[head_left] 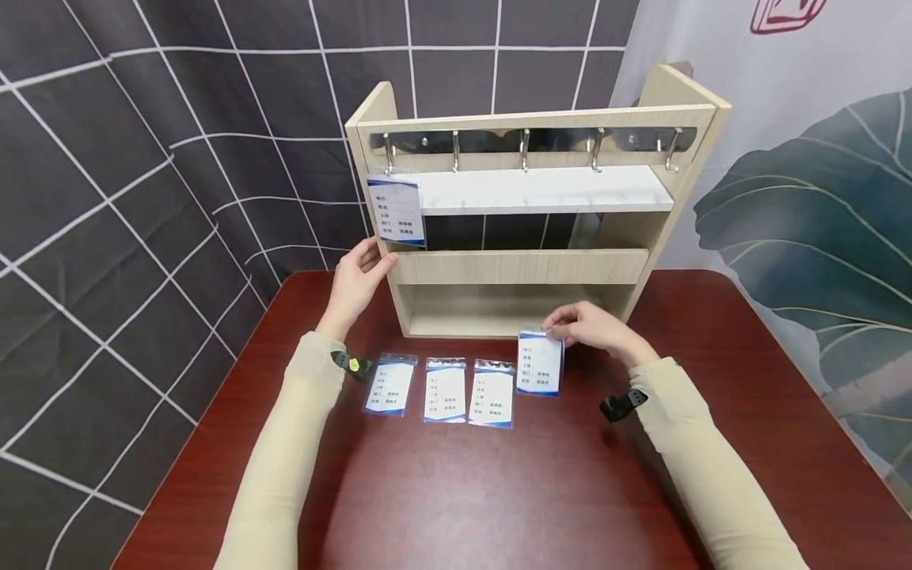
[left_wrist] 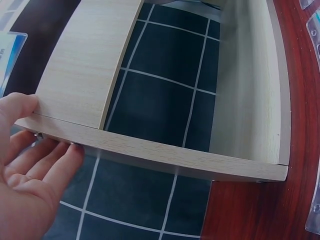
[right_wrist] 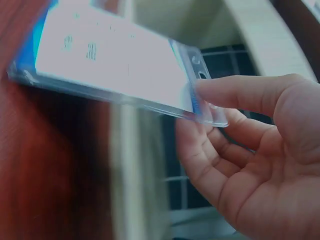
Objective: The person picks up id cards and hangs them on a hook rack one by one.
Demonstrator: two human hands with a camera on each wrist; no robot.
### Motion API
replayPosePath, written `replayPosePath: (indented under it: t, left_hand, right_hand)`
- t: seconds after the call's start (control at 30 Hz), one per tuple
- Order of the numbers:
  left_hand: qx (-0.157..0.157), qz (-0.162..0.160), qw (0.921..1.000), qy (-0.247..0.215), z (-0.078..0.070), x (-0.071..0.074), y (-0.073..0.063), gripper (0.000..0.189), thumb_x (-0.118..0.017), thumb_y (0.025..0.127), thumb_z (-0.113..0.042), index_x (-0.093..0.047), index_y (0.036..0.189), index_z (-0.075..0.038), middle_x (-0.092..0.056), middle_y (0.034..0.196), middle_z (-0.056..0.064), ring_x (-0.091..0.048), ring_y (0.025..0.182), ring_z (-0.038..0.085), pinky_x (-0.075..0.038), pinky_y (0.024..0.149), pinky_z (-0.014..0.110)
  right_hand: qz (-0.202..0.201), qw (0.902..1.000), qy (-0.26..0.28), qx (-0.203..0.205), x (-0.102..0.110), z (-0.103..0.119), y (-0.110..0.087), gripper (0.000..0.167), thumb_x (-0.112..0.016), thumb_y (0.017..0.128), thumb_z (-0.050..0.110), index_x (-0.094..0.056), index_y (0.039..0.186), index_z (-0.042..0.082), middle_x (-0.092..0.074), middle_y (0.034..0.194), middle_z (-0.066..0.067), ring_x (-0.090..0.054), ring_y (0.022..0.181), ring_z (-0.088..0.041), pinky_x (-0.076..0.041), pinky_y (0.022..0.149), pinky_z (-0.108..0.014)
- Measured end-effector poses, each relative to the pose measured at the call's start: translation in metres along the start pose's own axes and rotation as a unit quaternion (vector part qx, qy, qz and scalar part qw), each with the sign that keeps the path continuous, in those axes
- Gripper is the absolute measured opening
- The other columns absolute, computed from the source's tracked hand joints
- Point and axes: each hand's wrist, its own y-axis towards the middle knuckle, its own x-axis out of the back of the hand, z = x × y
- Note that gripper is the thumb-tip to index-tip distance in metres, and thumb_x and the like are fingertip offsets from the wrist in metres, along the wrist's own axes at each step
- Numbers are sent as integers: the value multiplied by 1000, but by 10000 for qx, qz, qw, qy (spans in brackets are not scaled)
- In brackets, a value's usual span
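Note:
A light wooden shelf rack (head_left: 527, 267) with a row of metal hooks stands on the table. My left hand (head_left: 354, 283) grips the rack's left side panel (left_wrist: 150, 149), thumb on the inner side and fingers around the outside. One badge in a clear sleeve (head_left: 397, 210) hangs from the leftmost hook, just above that hand. Between thumb and fingers, my right hand (head_left: 590, 328) pinches the top edge of another badge (right_wrist: 125, 65), which is tilted in front of the rack's lower right. Three more badges lie on the table: left (head_left: 390, 386), middle (head_left: 445, 392) and right (head_left: 492, 394).
The dark red table (head_left: 541, 491) carries everything. A white shelf board (head_left: 545, 190) runs behind the metal hooks (head_left: 525, 150). Dark cloth with a white grid (head_left: 93, 261) hangs at the left and back, and a pale leaf-patterned curtain (head_left: 819, 229) hangs at the right.

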Motion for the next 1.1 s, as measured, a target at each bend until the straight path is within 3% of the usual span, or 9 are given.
replayPosePath:
  t: [0.23, 0.4, 0.6, 0.7, 0.87, 1.1]
  left_hand:
    - [39, 1, 10000, 4, -1, 4, -2, 55, -64, 100, -15, -44, 148, 4, -49, 147, 26, -50, 134, 35, -43, 109, 43]
    - [65, -32, 10000, 7, -1, 6, -6, 55, -64, 100, -16, -45, 148, 4, -49, 147, 26, -51, 134, 35, -44, 109, 42]
    - [70, -13, 10000, 36, 2, 6, -5, 56, -64, 100, -16, -44, 148, 4, -48, 147, 26, -50, 134, 36, -43, 110, 44]
    - [160, 29, 9999, 18, 14, 4, 0, 57, -65, 100, -18, -44, 149, 2, -48, 148, 24, -50, 135, 34, -42, 111, 43]
    - [65, 9, 10000, -41, 38, -1, 12, 62, -69, 98, -28, -46, 150, -3, -50, 148, 20, -51, 135, 30, -43, 111, 41]
    - [75, 38, 9999, -54, 10, 1, 4, 57, -66, 100, -19, -45, 148, 3, -49, 147, 24, -50, 135, 33, -43, 111, 42]
  right_hand:
    - [-390, 9982, -274, 373, 7, 56, 1, 19, -68, 96, 14, -71, 108, -1, -71, 100, -11, -62, 88, -22, -56, 79, -32]
    - [-839, 9925, -148, 878, 7, 103, -1, 20, -68, 98, 18, -72, 109, 2, -71, 101, -11, -63, 88, -23, -56, 75, -31]
    - [-1587, 9720, 83, 1730, 4, 156, -3, 23, -70, 97, 23, -75, 112, 6, -72, 98, -7, -61, 84, -19, -52, 73, -26]
    - [-1833, 9612, 263, 2042, 1, 175, -4, 24, -70, 97, 23, -75, 114, 6, -73, 100, -6, -61, 84, -17, -50, 73, -24]
    - [-2305, 9445, 5, 2341, 0, 200, -1, 23, -72, 95, 22, -77, 113, 9, -75, 102, -5, -65, 83, -12, -50, 75, -21]
    - [-2865, 9246, -429, 2473, -2, 225, 4, 22, -71, 96, 17, -76, 114, 7, -76, 103, -7, -65, 81, -11, -47, 71, -20]
